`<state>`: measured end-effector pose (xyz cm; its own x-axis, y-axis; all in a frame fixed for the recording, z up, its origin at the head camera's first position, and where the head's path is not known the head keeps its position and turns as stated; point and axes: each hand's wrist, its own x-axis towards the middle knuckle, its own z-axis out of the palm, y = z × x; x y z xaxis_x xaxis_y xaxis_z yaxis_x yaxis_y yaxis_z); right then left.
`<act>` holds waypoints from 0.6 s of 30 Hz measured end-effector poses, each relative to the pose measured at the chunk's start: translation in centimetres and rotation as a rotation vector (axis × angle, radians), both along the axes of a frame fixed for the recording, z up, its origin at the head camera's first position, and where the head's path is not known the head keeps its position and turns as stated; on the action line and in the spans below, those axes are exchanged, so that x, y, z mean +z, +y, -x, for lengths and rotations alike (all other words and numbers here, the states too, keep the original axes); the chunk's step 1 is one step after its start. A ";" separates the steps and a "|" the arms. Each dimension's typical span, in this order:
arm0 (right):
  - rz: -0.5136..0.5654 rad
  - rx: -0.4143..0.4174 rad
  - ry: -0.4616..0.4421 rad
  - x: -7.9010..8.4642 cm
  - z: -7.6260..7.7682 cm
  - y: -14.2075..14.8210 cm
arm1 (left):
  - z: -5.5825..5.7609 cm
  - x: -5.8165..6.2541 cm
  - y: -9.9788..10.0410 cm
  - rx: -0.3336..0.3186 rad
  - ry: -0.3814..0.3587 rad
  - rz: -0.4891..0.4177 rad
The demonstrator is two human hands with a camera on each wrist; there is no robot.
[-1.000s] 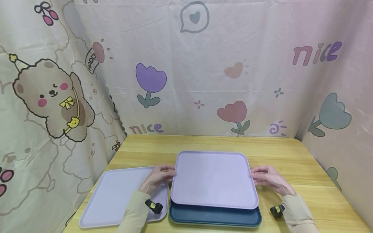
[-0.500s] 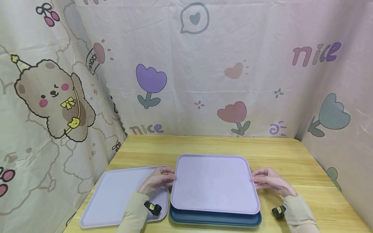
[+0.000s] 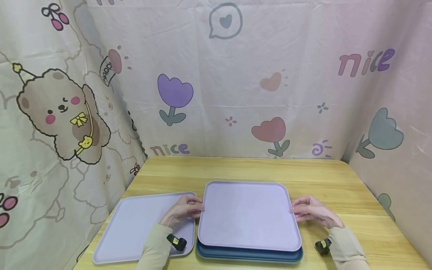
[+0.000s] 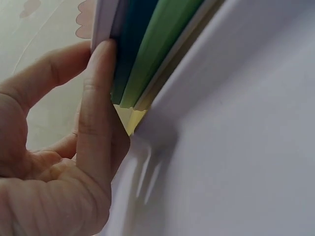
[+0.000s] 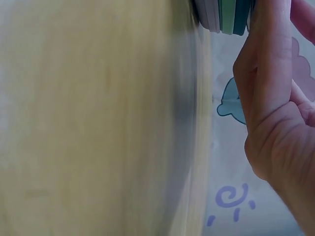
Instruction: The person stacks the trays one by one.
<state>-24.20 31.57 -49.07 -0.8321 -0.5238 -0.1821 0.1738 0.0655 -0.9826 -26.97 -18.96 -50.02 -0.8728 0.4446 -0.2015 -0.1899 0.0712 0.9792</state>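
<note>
A light purple tray (image 3: 249,215) lies over a dark blue tray (image 3: 249,255), whose front strip shows below it. At its left edge my left hand (image 3: 183,208) pinches the purple tray between thumb and fingers. Opposite, my right hand (image 3: 312,210) pinches the right edge. In the left wrist view a green tray (image 4: 155,46) and paler edges show beneath the blue one, so several trays are stacked. The right wrist view shows the same stack's green edge (image 5: 228,17) near the fingers of the right hand (image 5: 270,98); the fingertips are cut off there.
Another pale purple tray (image 3: 135,228) lies on the wooden table (image 3: 246,167) left of the stack, partly under my left forearm. Patterned curtains (image 3: 233,75) enclose the table at the back and both sides. Black wrist cameras (image 3: 177,242) sit on my cuffs.
Both hands have brought the light purple tray down and slightly toward me over the stack. The visible strip of the dark blue tray has become narrower. The tray at left stays put.
</note>
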 end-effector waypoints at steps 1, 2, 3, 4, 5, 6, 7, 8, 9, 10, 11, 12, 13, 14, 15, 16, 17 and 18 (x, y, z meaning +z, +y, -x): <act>-0.008 -0.001 -0.001 0.0 0.0 -0.1 | 0.0 0.0 0.0 0.004 -0.004 0.002; -0.015 -0.003 -0.001 0.0 0.0 -0.1 | -0.1 0.0 -0.1 0.007 -0.007 0.005; -0.023 -0.005 0.000 0.1 -0.1 -0.2 | -0.1 0.1 -0.1 0.007 -0.007 0.009; -0.031 -0.006 0.000 0.1 -0.1 -0.3 | -0.1 0.2 0.0 0.005 -0.002 0.015; -0.040 -0.008 0.000 0.2 -0.1 -0.3 | -0.2 0.2 0.0 0.005 0.002 0.023; -0.047 -0.009 0.002 0.2 -0.2 -0.4 | -0.2 0.3 0.0 0.007 0.010 0.035; -0.055 -0.010 0.003 0.3 -0.2 -0.4 | -0.2 0.4 0.0 0.005 0.022 0.052; -0.067 -0.013 0.007 0.3 -0.2 -0.5 | -0.2 0.5 0.1 0.005 0.032 0.067; -0.081 -0.015 0.013 0.4 -0.2 -0.5 | -0.2 0.6 0.1 0.007 0.050 0.087; -0.099 -0.023 0.016 0.5 -0.2 -0.5 | -0.2 0.7 0.2 0.011 0.069 0.104; -0.113 -0.028 0.024 0.5 -0.2 -0.6 | -0.1 0.8 0.2 0.025 0.087 0.125; -0.128 -0.042 0.033 0.6 -0.2 -0.7 | -0.1 1.0 0.3 0.038 0.114 0.153; -0.145 -0.060 0.044 0.6 -0.1 -0.8 | -0.1 1.1 0.4 0.052 0.142 0.177; -0.163 -0.082 0.063 0.7 0.0 -0.9 | -0.1 1.2 0.6 0.068 0.171 0.200; -0.178 -0.101 0.087 0.7 0.2 -1.1 | 0.0 1.3 0.8 0.076 0.203 0.223; -0.188 -0.128 0.102 0.7 0.4 -1.3 | 0.1 1.5 1.0 0.083 0.225 0.237; -0.195 -0.146 0.124 0.7 0.6 -1.5 | 0.2 1.5 1.2 0.089 0.244 0.251; -0.204 -0.170 0.138 0.7 0.8 -1.8 | 0.3 1.6 1.5 0.083 0.258 0.254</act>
<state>-24.97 29.81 -48.40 -0.9289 -0.3396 -0.1480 0.0645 0.2452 -0.9673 -27.28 -17.46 -48.43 -0.9403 0.3340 -0.0647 0.0459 0.3132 0.9486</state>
